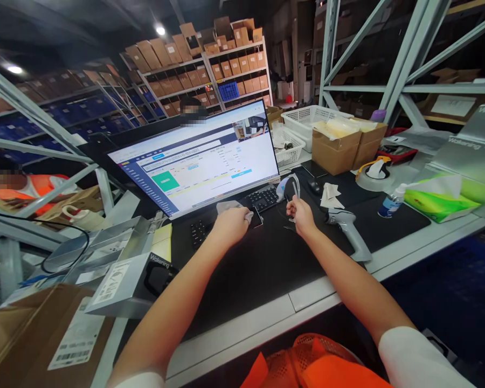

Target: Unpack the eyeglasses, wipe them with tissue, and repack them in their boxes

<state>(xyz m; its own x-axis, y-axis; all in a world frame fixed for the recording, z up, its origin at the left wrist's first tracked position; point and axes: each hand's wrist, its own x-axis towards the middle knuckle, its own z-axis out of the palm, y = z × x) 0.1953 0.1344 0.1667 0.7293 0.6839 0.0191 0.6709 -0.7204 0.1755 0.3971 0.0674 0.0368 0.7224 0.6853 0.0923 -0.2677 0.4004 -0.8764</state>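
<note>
Left hand (235,224) grips pale, crumpled, soft-looking sheet (224,206); right hand (302,215) pinches pale-edged curved piece (296,184), likely light, best held thus, bend above grip.

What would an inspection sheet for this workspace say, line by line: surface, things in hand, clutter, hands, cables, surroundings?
Surface: black mat on a pale-edged desk.
Things in hand: pale crumpled piece; dark item with a pale edge, identity unclear.
Clutter: barcode scanner, mouse, bottle and tissue pack on the right; silver box on the left.
Hands: left hand grips the pale piece near the keyboard; right hand holds the dark item in its fingers.
Cables: black cable curving at far left.
Surroundings: lit monitor, shelves of cartons, another person in orange at left.
</note>
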